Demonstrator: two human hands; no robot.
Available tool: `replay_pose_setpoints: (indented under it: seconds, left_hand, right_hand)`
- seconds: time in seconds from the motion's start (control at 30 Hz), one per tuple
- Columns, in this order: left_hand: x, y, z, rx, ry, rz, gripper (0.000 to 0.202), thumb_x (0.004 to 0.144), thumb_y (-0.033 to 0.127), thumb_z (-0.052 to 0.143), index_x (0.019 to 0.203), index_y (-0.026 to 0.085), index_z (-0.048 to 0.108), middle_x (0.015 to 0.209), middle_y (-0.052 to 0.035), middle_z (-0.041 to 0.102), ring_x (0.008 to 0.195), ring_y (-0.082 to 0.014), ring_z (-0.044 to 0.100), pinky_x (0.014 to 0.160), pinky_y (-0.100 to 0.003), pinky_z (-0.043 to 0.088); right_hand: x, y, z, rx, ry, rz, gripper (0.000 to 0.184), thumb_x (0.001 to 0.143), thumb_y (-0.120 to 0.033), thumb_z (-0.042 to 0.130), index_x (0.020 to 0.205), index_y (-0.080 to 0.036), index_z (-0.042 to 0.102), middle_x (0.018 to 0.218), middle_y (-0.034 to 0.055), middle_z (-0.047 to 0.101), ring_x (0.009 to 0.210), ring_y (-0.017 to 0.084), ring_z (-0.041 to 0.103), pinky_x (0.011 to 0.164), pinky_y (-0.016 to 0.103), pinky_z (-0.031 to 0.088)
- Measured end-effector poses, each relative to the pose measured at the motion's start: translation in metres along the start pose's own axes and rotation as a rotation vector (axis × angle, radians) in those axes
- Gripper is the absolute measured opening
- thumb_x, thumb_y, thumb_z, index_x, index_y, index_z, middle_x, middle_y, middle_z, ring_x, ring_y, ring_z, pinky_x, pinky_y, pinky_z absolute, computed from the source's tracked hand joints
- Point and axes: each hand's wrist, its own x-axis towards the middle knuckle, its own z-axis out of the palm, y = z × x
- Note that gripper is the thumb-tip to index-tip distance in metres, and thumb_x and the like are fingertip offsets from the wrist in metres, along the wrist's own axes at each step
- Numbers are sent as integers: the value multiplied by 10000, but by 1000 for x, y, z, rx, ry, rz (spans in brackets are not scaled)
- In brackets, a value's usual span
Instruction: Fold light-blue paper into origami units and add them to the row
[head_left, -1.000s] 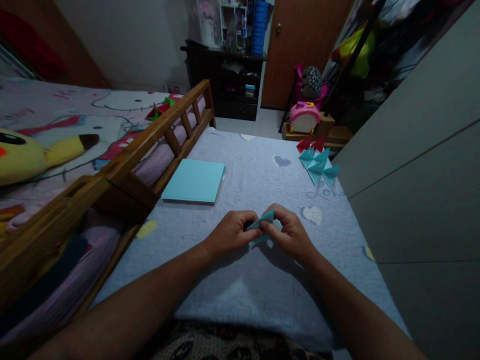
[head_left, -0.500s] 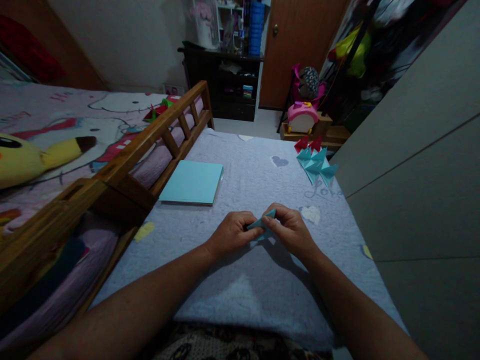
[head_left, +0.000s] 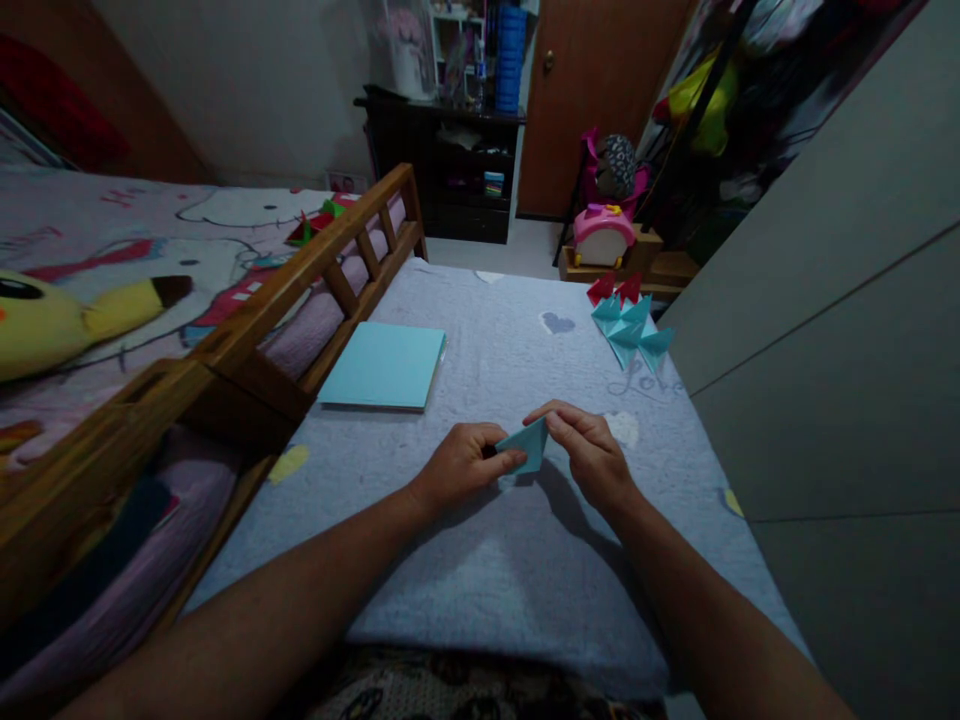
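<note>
A small folded teal paper piece (head_left: pixel 526 445) is held between both hands just above the pale blue bedspread (head_left: pixel 480 560). My left hand (head_left: pixel 461 465) pinches its left corner with thumb and fingers closed. My right hand (head_left: pixel 589 450) pinches its upper right edge, fingers pressed together. A flat stack of teal paper squares (head_left: pixel 384 365) lies to the left, beside the wooden rail. Several finished folded teal pieces (head_left: pixel 634 335) with two red ones (head_left: pixel 615 288) lie at the far right of the bedspread.
A wooden bed rail (head_left: pixel 300 290) runs along the left, with a second bed and a yellow plush toy (head_left: pixel 67 315) beyond it. A grey wardrobe wall (head_left: pixel 840 330) borders the right. A dark shelf unit (head_left: pixel 457 165) and a door stand at the back.
The paper piece has been turned so a flat triangular face shows. My right hand has shifted slightly right and its fingers now grip the upper edge.
</note>
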Motion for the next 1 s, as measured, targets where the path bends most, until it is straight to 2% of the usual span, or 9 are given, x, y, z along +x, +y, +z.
replay_pose_setpoints:
  seconds: [0.13,0.23,0.3,0.4,0.63,0.8,1.0]
  left_hand:
    - [0,2,1,46,68,40,359,870,402,619,611,154,596,599,21,493,590,-114,445,564,-253,325]
    - [1,3,3,29,92,51,392,876,418,612,586,159,554,589,29,464,584,-109,423,562,-253,321]
    - [1,3,4,17,92,53,353,852,381,631,589,161,546,597,30,465,588,-107,427,563,-252,323]
    - [2,3,5,-8,92,44,263,802,323,665,623,160,563,623,31,473,606,-107,433,572,-251,328]
    - [0,5,4,-124,19,-38,301,819,400,659,665,152,585,609,36,452,588,-104,407,565,-251,313]
    - [0,4,3,-91,17,-15,292,824,388,664,676,142,611,627,26,477,608,-109,428,581,-256,316]
    - [0,3,4,-93,21,-39,297,822,386,662,664,146,589,613,32,455,593,-104,405,567,-256,300]
  right_hand:
    - [0,4,4,-6,13,28,165,854,-355,649,942,-221,689,758,-10,617,712,154,561,670,282,431]
    - [1,7,9,-58,-35,34,130,785,-314,710,781,-201,643,711,-14,580,692,147,535,662,279,422]
    - [2,8,12,-84,-44,26,178,792,-317,695,689,-195,616,679,-14,557,675,139,512,650,275,411]
    - [2,8,12,-22,-40,50,212,802,-353,697,686,-193,621,666,-13,563,657,134,505,617,265,405]
    - [2,5,5,162,54,119,306,802,-410,729,637,-190,596,598,-39,499,576,111,444,556,254,361]
    - [5,3,-2,144,121,51,248,824,-364,707,652,-192,667,653,-15,544,649,137,489,627,278,391]
    - [6,8,-6,113,167,-50,170,874,-332,668,783,-233,771,754,4,610,764,163,547,730,301,405]
